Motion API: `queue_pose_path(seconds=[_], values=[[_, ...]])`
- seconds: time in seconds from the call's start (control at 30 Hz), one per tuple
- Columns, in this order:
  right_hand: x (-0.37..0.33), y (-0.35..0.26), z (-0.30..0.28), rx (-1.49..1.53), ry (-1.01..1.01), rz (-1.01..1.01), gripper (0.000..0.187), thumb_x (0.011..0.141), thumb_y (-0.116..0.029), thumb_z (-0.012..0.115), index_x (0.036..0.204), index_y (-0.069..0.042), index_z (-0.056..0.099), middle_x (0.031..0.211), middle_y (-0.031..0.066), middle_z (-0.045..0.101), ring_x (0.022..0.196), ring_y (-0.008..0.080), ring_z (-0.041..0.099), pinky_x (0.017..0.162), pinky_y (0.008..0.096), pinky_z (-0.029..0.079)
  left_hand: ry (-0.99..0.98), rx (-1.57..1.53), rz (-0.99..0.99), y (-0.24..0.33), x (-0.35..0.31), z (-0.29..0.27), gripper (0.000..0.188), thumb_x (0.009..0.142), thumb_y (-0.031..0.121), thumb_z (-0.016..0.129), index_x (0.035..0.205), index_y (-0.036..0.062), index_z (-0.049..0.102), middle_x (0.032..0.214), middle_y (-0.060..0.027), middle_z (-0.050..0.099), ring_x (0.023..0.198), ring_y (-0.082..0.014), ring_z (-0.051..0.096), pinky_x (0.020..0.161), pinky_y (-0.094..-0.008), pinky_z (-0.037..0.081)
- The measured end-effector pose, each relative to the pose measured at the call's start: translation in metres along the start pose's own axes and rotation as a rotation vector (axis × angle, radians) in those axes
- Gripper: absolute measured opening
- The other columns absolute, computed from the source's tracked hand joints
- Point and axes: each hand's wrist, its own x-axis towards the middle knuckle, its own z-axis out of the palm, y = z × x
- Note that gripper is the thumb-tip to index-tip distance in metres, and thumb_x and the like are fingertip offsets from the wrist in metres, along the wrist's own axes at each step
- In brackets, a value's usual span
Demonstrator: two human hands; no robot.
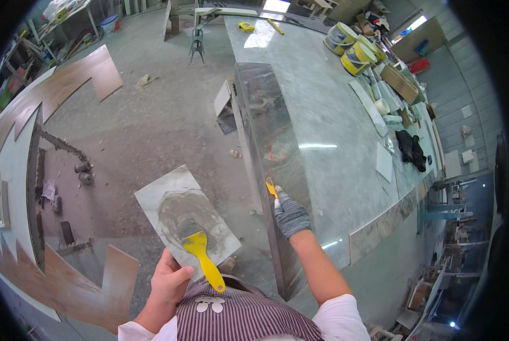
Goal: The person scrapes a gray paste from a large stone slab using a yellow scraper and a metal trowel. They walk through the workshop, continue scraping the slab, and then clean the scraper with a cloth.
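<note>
While left hand [172, 278] grips tile [178, 177] at its one o'clock, yellow scraper [210, 271] atop paste [171, 208]; gloved right hand [292, 213], tile at nine o'clock, holding orange tool [271, 188] by dark slab [261, 96].

Yellow tape measure [246, 26], yellow buckets [357, 59] near brown cardboard [399, 83], crumpled black bundle [411, 150], blue-and-white bucket [110, 24]

A pale, marbled rectangular tile [175, 177] is tilted, with grey paste [172, 216] spread on it. A yellow plastic scraper [203, 256] lies across, blade in the paste. A small orange-yellow tool [271, 187] is over a dark, glossy stone slab [274, 128].
</note>
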Motion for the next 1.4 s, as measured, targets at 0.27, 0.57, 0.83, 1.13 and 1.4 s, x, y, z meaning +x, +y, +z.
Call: queue_pose_path(seconds=[0.27, 0.57, 0.83, 1.13, 1.4], values=[[0.042, -0.027, -0.009, -0.007, 0.094, 0.007, 0.038, 0.091, -0.025, 0.043, 0.127, -0.017, 0.048, 0.093, 0.0245, 0.060, 0.083, 0.0394, 0.059, 0.077, 0.0459, 0.046, 0.008, 0.007, -0.002, 0.013, 0.014, 0.003, 0.072, 0.068, -0.001, 0.067, 0.132, 0.0014, 0.034, 0.127, -0.0110, 0.048, 0.117, -0.0253, 0.047, 0.100, -0.0379, 0.034], [0.103, -0.032, -0.005, -0.028, 0.224, -0.056, 0.038, 0.091, -0.031, 0.040, 0.126, -0.019, 0.048, 0.093, 0.0270, 0.059, 0.085, 0.0404, 0.060, 0.078, 0.0467, 0.047, 0.022, 0.037, 0.011, 0.023, 0.023, 0.002, 0.075, 0.068, 0.001, 0.068, 0.133, 0.0000, 0.031, 0.128, -0.0120, 0.047, 0.118, -0.0262, 0.045, 0.101, -0.0382, 0.033], [0.154, -0.063, -0.029, 0.047, 0.192, -0.009, 0.039, 0.090, -0.030, 0.040, 0.126, -0.018, 0.049, 0.097, 0.0259, 0.059, 0.086, 0.0404, 0.059, 0.079, 0.0454, 0.047, 0.075, 0.032, 0.021, 0.044, 0.040, 0.001, 0.077, 0.066, -0.001, 0.068, 0.134, -0.0001, 0.030, 0.129, -0.0133, 0.045, 0.119, -0.0276, 0.045, 0.102, -0.0391, 0.032], [0.218, -0.099, -0.054, 0.047, 0.189, 0.012, 0.037, 0.090, -0.026, 0.042, 0.124, -0.013, 0.051, 0.105, 0.0231, 0.059, 0.095, 0.0382, 0.058, 0.085, 0.0437, 0.046, 0.103, 0.023, -0.001, 0.065, 0.050, -0.002, 0.077, 0.065, 0.000, 0.068, 0.133, -0.0009, 0.031, 0.128, -0.0136, 0.046, 0.119, -0.0277, 0.045, 0.101, -0.0399, 0.032], [0.282, -0.111, -0.061, 0.034, 0.280, -0.058, 0.036, 0.088, -0.026, 0.043, 0.120, -0.012, 0.053, 0.105, 0.0224, 0.059, 0.096, 0.0382, 0.058, 0.085, 0.0430, 0.046, 0.126, 0.035, -0.017, 0.070, 0.058, -0.008, 0.077, 0.067, 0.003, 0.070, 0.133, -0.0016, 0.031, 0.128, -0.0138, 0.046, 0.118, -0.0273, 0.045, 0.101, -0.0399, 0.032]])
